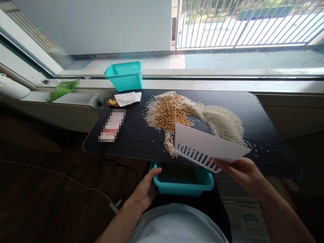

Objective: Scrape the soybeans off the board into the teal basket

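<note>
My left hand (148,185) is closed on the left rim of a turquoise plastic tub (182,189), held below the table's front edge. Small dark greenish grains (177,171) lie inside it. In my right hand (243,172) is a flat white slotted sheet (207,143), gripped at its lower right edge and tilted over the front of the table. Behind the sheet, white rice (224,123) is heaped on the right. Round yellow-orange peas or beans (172,113) lie mixed on the rice at the left, with a thin trail of both running toward the front edge.
A second turquoise tub (125,76) stands at the back by the window. Near it lie a crumpled white paper (128,99) and a blurred-out flat object (112,125) on the black table (136,141). A green cloth (64,89) drapes the radiator (78,98). A white cable (63,174) crosses the floor.
</note>
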`<action>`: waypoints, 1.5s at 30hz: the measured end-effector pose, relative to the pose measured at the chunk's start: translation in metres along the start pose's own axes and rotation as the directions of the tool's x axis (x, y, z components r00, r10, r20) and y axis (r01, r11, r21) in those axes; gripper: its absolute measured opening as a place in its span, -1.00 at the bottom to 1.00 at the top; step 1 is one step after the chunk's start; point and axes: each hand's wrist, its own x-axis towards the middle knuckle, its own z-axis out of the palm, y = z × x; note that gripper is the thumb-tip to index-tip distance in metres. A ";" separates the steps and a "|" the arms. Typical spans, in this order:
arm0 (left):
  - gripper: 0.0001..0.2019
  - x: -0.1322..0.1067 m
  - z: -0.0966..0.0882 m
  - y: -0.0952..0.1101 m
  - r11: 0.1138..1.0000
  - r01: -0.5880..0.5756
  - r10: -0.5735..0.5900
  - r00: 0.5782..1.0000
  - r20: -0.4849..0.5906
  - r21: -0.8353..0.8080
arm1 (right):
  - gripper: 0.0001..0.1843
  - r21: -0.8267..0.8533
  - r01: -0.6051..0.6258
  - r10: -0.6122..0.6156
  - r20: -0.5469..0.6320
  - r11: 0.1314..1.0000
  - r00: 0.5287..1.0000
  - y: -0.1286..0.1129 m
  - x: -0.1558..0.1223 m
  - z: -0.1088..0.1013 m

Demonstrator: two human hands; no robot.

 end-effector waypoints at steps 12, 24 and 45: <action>-0.62 -0.003 0.001 0.000 1.000 0.011 -0.011 1.000 -0.001 0.000 | -0.53 -0.042 0.011 -0.011 0.007 0.999 1.000 0.002 0.003 0.001; -0.63 -0.001 0.000 0.001 1.000 0.004 -0.004 1.000 0.009 0.011 | -0.56 -0.068 0.055 -0.054 0.023 0.996 0.998 -0.002 0.007 0.005; -0.65 -0.002 -0.001 0.001 1.000 -0.014 0.014 1.000 0.018 0.008 | -0.59 -0.074 0.050 -0.044 0.084 0.996 0.996 -0.005 0.011 0.011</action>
